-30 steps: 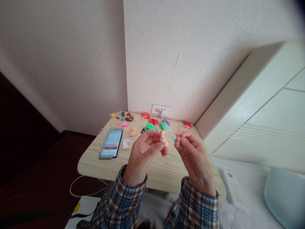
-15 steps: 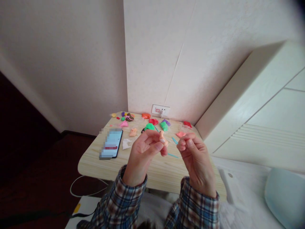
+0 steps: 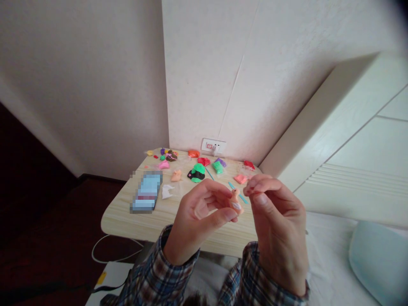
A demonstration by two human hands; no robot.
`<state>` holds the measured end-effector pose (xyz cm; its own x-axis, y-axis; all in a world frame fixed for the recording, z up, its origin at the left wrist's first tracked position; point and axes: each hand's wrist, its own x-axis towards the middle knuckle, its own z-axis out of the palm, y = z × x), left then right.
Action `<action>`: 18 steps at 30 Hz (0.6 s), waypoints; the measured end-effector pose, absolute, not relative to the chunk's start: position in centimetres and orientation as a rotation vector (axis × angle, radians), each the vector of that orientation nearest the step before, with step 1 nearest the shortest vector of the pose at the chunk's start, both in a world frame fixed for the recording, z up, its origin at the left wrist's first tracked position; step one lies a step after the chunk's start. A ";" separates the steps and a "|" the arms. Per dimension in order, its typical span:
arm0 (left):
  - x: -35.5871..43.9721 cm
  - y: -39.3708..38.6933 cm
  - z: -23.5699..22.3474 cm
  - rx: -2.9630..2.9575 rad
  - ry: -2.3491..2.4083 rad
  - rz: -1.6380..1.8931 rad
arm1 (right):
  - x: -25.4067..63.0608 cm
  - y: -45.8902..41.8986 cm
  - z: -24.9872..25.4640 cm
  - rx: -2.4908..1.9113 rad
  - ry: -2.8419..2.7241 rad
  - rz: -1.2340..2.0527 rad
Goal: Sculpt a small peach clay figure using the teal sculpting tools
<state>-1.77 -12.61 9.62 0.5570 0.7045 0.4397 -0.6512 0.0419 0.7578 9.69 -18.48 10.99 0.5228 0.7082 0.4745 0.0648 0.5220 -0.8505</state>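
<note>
Between the thumb and fingers of my left hand (image 3: 204, 214) is a small peach clay figure (image 3: 236, 200), shaped like a bird, with a dark eye spot and a whitish patch on its side. My right hand (image 3: 276, 212) is raised just right of the figure, apart from it. Its thumb and fingers are pinched together; a tiny reddish bit seems to show at the tips, too small to name. Behind the hands lie a green and black clay piece (image 3: 196, 173) and blue clay tools (image 3: 233, 188) on the wooden table (image 3: 127, 223).
A phone (image 3: 146, 191) lies at the table's left, beside a white clay packet (image 3: 167, 191) and a peach packet (image 3: 176, 175). Several coloured clay packets, among them a green one (image 3: 218, 167), line the back below a wall socket (image 3: 213, 145). A white headboard (image 3: 325, 127) stands right.
Both hands have moved right and nearer to me, with the clay figure still in the left. The green and black piece behind them shows more fully. The view has shifted slightly.
</note>
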 end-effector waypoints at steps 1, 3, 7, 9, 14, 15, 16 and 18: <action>-1.9 -12.8 9.8 1.132 0.056 1.018 | 9.5 -18.5 11.1 -0.950 -0.967 0.475; -2.1 -13.0 10.1 1.153 0.051 0.983 | 9.2 -18.6 11.4 -0.926 -0.977 0.497; -2.3 -13.4 10.7 1.189 0.031 0.945 | 8.8 -18.7 11.5 -0.890 -0.990 0.520; -2.3 -13.4 10.9 1.213 0.036 0.936 | 8.8 -18.8 11.5 -0.871 -0.996 0.553; -2.3 -13.4 11.1 1.231 0.046 0.950 | 8.9 -18.9 11.4 -0.808 -1.028 0.659; -2.3 -13.5 11.1 1.230 0.043 0.949 | 8.9 -18.9 11.4 -0.797 -1.033 0.672; -2.4 -13.5 11.2 1.228 0.039 0.946 | 8.9 -18.8 11.4 -0.787 -1.036 0.682; -2.5 -13.7 11.3 1.220 0.027 0.935 | 9.0 -18.6 11.4 -0.769 -1.041 0.695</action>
